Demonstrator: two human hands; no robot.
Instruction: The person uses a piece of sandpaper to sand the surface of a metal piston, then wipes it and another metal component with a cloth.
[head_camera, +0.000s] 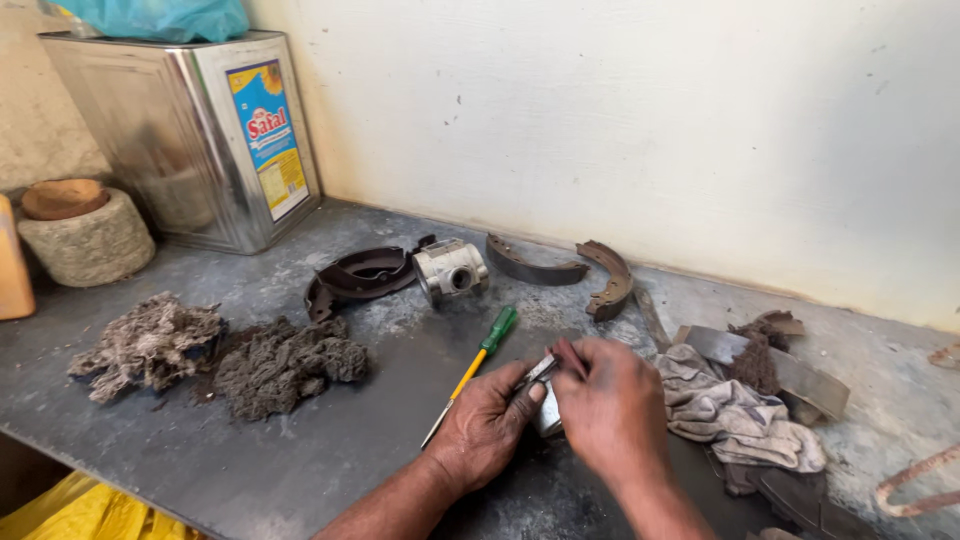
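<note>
A: Both hands meet over one small metal part (546, 400) at the desk (330, 450) front edge. Left hand (487, 420) grip closed on it, right hand (610, 405) pinching its top.

B: Advice?

A: Judging by the hold, keep the left clamp firm and work only with the right fingertips so it can't slip.

B: Surroundings?

A: Screwdriver (476, 366) just left of the part, grey rag (735, 410) right of it. Beyond the part: silver cylinder (451, 271), brake shoes (575, 270). Fibre clumps (225, 355) well left.
</note>
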